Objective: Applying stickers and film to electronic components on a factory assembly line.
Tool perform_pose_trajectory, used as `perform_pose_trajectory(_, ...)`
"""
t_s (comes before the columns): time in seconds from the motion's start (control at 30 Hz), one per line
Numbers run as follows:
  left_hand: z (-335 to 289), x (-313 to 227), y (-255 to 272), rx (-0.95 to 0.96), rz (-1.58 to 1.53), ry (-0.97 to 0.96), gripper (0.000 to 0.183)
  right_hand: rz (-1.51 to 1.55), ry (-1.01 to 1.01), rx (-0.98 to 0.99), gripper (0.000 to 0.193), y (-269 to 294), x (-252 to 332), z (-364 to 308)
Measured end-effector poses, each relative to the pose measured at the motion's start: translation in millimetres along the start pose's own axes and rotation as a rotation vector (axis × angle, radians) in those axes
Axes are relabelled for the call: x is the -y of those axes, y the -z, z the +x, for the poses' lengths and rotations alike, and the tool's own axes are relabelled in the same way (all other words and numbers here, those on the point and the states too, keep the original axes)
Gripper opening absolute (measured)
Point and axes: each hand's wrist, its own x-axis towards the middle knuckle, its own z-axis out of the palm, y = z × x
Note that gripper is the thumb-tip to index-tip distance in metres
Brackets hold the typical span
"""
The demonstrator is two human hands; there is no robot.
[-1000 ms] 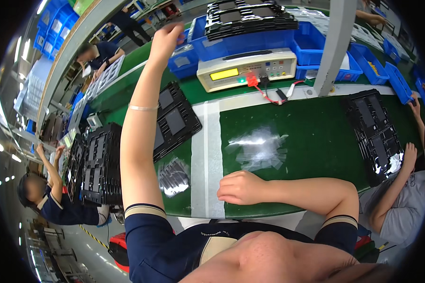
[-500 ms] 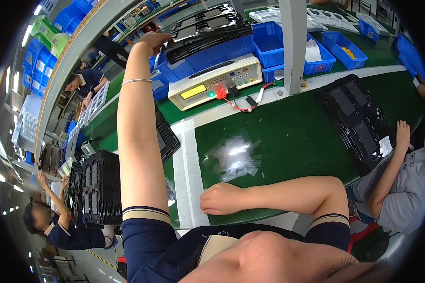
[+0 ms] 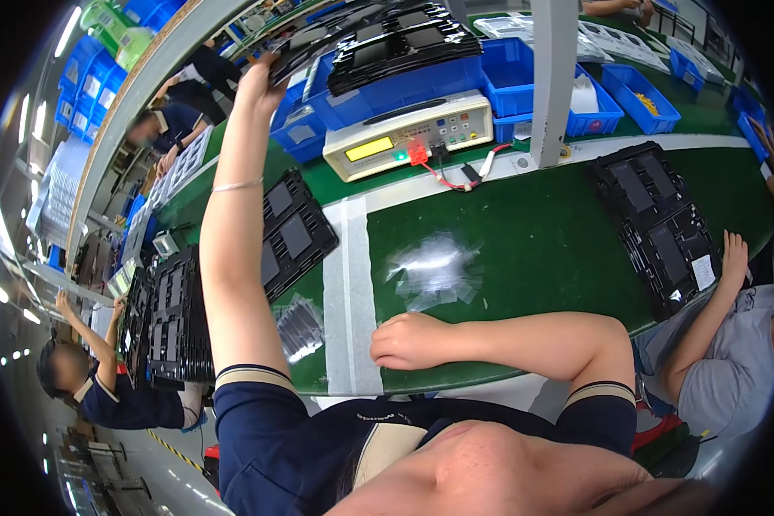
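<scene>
My left hand (image 3: 264, 84) reaches far up and left, closed on the near edge of a black plastic tray (image 3: 305, 41). That tray is tilted and apart from the stack of similar black trays (image 3: 404, 47) lying on blue bins. My right hand (image 3: 413, 340) rests on the green table, loosely closed, knuckles up, with nothing showing in its fingers. It is beside the pale tape strip (image 3: 349, 292). Clear film pieces (image 3: 434, 267) lie just beyond it. Another black tray (image 3: 297, 230) lies right of my left forearm, with clear strips (image 3: 301, 331) nearer me.
A tester (image 3: 408, 138) with a lit yellow display and red and black leads stands behind. Blue bins (image 3: 507, 82) and a grey post (image 3: 555, 86) are beside it. A black tray (image 3: 658, 224) lies at right, near another person's hand (image 3: 734, 258). Stacked trays (image 3: 176, 322) stand at left.
My left hand has drawn a tray leftward off the top of the stack. My left arm shifted left, uncovering the tray and clear strips beside it. My right hand stays on the table.
</scene>
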Motion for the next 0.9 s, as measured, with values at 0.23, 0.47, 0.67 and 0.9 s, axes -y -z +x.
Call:
perform_pose_trajectory(0.23, -122, -65, 135, -0.136, 0.175, -0.172, 0.016, -0.027, -0.010, 0.027, 0.010, -1, 1, 3)
perform_pose_trajectory(0.47, -239, -51, 185, -0.326, 0.332, -0.221, 0.039, -0.049, 0.015, 0.037, 0.008, 0, 3, 5)
perform_pose_trajectory(0.67, -267, 1, 211, -0.334, 0.287, -0.099, 0.044, -0.051, -0.005, 0.073, 0.008, 3, 5, 8)
perform_pose_trajectory(0.9, -272, 34, 236, -0.332, 0.345, 0.086, 0.039, -0.036, -0.069, 0.119, 0.007, 7, 8, 12)
